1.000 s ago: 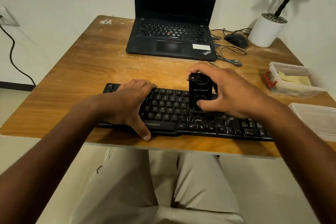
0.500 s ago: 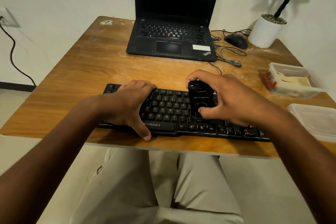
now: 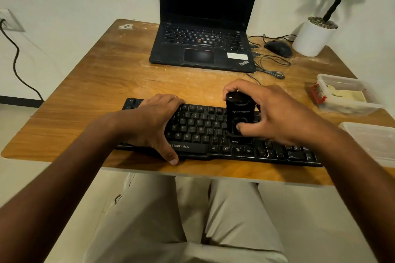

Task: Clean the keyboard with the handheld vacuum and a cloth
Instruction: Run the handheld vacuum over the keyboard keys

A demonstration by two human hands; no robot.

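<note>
My right hand [image 3: 275, 113] has its grip round the vacuum [image 3: 239, 113], a small black upright cylinder. My fingers curl over its top and far side, and my thumb presses its near face low down, so the body stands between thumb and fingers with its printed front turned to me. Its lower end sits on the keyboard [image 3: 213, 134], right of the letter keys and just above the Shift key; I cannot tell whether the nozzle touches the keys, as my hand hides the base.

My left hand [image 3: 154, 121] lies flat over the left part of the keyboard, fingers spread and relaxed across the keys, thumb reaching down over the front edge beside the brand label. Its grip is wide and holds nothing; it only presses the board down.

The keyboard lies along the near edge of the wooden worktop [image 3: 106, 83], its right end passing under my right wrist. Behind it stands an open laptop [image 3: 205, 49] with a dark screen, and to its right a mouse [image 3: 277, 48] with loose cables and a white plant pot [image 3: 312, 38]. At the right edge are two clear plastic tubs [image 3: 346, 96], the farther one with something pale inside.
</note>
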